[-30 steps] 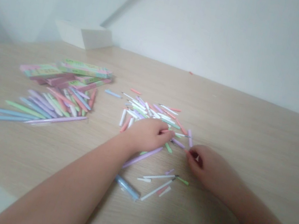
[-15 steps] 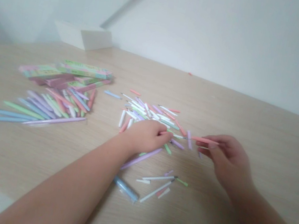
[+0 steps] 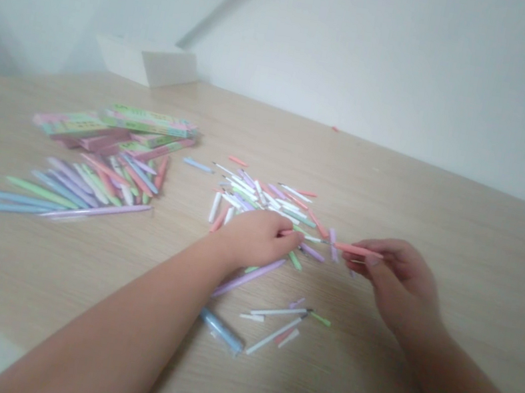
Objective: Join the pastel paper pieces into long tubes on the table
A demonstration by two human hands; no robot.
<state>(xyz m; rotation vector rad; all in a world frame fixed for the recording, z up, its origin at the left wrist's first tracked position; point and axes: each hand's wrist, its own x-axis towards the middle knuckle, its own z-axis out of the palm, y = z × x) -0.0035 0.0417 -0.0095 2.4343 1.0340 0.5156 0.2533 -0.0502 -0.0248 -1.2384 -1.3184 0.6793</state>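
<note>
The right hand [image 3: 397,281] pinches a pink pen stick [image 3: 357,250].

The hand is almost shut. The stick lies sideways, its tip pointing at the left hand [image 3: 255,239], which is curled beside a pile of pen parts [image 3: 268,192]. I can't tell if that hand holds anything.

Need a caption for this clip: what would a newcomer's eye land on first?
A loose scatter of slim pastel pen parts in the middle of the light wood table draws the eye, with the left hand at its edge. The right hand holds a thin salmon-pink barrel beside it. Further left lie a fan of long pastel pens and stacked green-and-pink boxes.
</note>
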